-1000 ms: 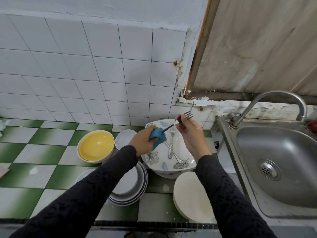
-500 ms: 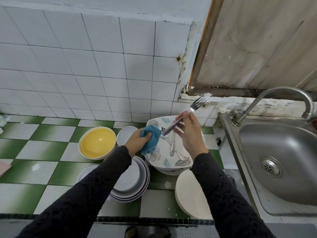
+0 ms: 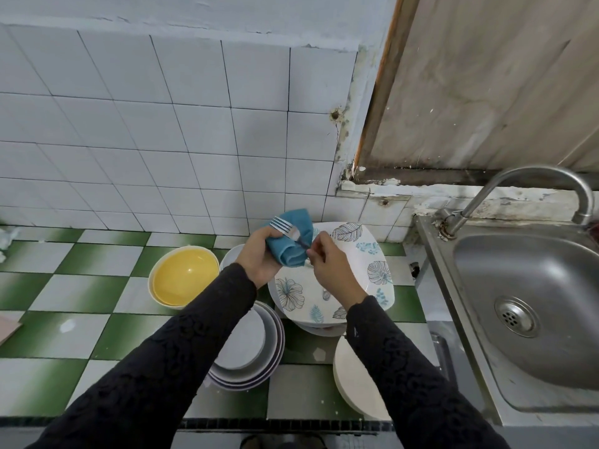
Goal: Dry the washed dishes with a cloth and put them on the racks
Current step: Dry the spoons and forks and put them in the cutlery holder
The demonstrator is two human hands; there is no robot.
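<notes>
Hands: your left hand (image 3: pixel 256 254) grips one blue cloth (image 3: pixel 291 254); your right hand (image 3: pixel 330 270) pinches one fork (image 3: pixel 287 229).
Hidden: cutlery (image 3: pixel 325 295) on the floral plate (image 3: pixel 372 267), mostly behind your right hand.

1 head view, facing forward-down, close over counter (image 3: pixel 64 286).

The fork (image 3: pixel 286 229) handle vanishes into the cloth (image 3: pixel 290 251); the right hand (image 3: pixel 332 270) hides most of a spoon (image 3: pixel 325 295).

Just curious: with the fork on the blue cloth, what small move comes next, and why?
Probably the left hand folds the blue cloth over the fork and rubs it: the tines lie bare on the cloth, the right hand pinching the handle.
</notes>
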